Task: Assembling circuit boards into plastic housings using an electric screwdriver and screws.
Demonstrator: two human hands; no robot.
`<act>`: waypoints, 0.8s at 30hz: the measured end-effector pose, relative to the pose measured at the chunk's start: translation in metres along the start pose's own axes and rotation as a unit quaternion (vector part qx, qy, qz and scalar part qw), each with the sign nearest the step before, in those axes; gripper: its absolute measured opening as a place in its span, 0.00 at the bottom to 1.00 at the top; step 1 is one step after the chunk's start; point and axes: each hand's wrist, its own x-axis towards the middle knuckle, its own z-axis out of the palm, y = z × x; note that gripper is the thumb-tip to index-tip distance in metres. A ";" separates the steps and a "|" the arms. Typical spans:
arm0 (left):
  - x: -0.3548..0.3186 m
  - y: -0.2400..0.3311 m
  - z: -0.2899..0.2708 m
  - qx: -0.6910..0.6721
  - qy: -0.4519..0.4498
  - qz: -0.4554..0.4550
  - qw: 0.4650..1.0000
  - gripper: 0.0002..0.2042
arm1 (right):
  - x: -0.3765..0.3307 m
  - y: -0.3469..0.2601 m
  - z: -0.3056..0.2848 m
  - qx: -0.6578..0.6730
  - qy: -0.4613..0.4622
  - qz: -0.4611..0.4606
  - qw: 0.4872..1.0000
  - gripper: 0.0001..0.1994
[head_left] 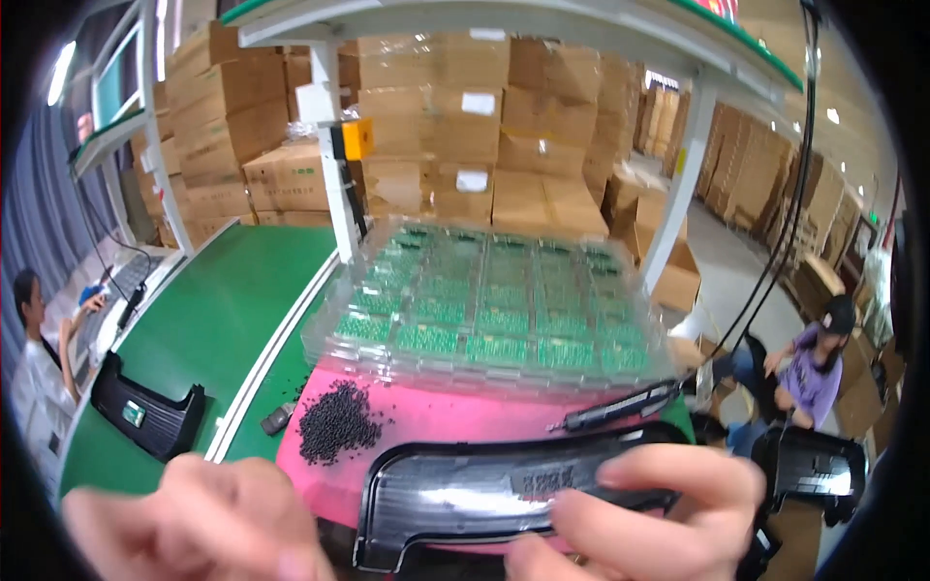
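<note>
One co-worker (44,373) in a light top is at the far left edge of the frame, an arm stretched forward. At the lower left I see a black housing (172,424) on the green work surface (242,271), a small green board (134,414) inside it. The left hand (208,523) shows at the bottom left — blurred, fingers bent inward — and I cannot tell whether it pinches anything. Left of centre, a heap of small black pieces (336,423) lies on a pink mat (300,479). The curved black cover (455,494) is at the lower centre, its shiny face in my view; above it, clear trays (320,334) hold rows of green boards (426,339). A black electric screwdriver (625,405) lies right of centre. Below it, the right hand (668,513) overlaps the cover's right part, fingers half-bent and spread — I cannot tell whether they grip it. Another black housing (819,470) sits at the lower right, beneath a person in purple (814,382).
</note>
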 end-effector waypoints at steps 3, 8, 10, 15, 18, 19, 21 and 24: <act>0.010 -0.044 -0.074 0.327 -0.256 0.271 0.868 0.17 | -0.014 -0.020 -0.026 -0.036 -0.017 -0.113 0.993 0.13; -0.040 -0.159 -0.115 0.446 -0.447 -0.111 0.767 0.18 | -0.051 0.034 -0.047 -0.058 -0.060 -0.251 0.964 0.19; -0.068 -0.158 -0.143 0.497 -0.465 -0.198 0.705 0.18 | -0.047 0.103 0.056 0.019 0.280 -0.301 0.911 0.05; -0.079 -0.162 -0.160 0.392 -0.509 -0.334 0.689 0.20 | 0.017 0.263 0.124 -0.175 0.013 -0.098 0.980 0.10; -0.092 -0.163 -0.170 0.387 -0.521 -0.271 0.710 0.15 | 0.011 0.378 0.149 -0.335 -0.160 0.140 0.918 0.25; -0.094 -0.163 -0.175 0.416 -0.534 -0.255 0.690 0.11 | 0.009 0.401 0.157 -0.396 -0.218 0.196 0.870 0.27; -0.092 -0.167 -0.179 0.416 -0.535 -0.250 0.691 0.10 | -0.004 0.452 0.167 -0.415 -0.277 0.259 0.827 0.26; -0.091 -0.173 -0.187 0.427 -0.522 -0.235 0.700 0.08 | -0.006 0.484 0.179 -0.391 -0.306 0.303 0.814 0.26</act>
